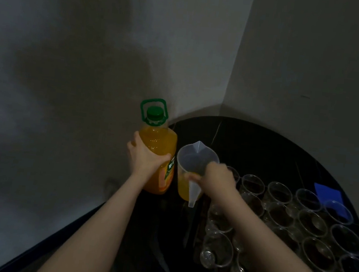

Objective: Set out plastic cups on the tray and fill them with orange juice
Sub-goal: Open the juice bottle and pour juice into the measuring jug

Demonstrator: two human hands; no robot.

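Both bare forearms reach forward from the lower edge of view, roughly parallel. Left hand (pixel 143 157) at full stretch, palm wrapped round something upright, thumb spread to the right, fingers curled over the far side. Right hand (pixel 218 176) slightly blurred, knuckles up, fingers closed on a grip beneath the palm.

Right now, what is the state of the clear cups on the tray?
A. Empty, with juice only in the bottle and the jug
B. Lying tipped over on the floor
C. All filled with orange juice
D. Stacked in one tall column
A: the clear cups stand in rows with no orange in them, while juice shows only in the bottle and low in the jug.
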